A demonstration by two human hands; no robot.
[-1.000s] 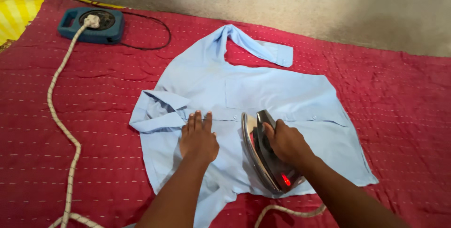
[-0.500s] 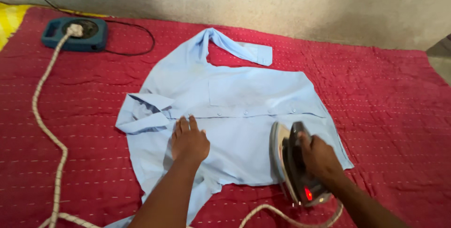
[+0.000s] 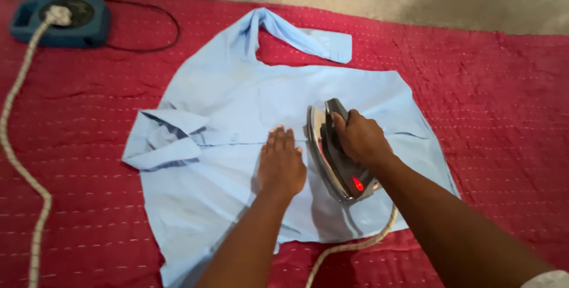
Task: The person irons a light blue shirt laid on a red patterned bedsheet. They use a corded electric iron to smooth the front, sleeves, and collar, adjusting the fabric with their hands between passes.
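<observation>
**Count of things on the red quilt**

One light blue shirt lies at centre. One iron sits on it, toward 3 o'clock. Two hands: one left hand, one right hand. One blue extension reel at 10 o'clock. One braided cord at 9 o'clock. One red quilt.

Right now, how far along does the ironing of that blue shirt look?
Midway, at a guess. The light blue shirt lies spread on the red quilt, its middle fairly smooth. In hand: the right hand grips the iron, its red light on, while the left hand lies flat on the cloth beside it. Left: the collar and folded sleeve look rumpled.
</observation>
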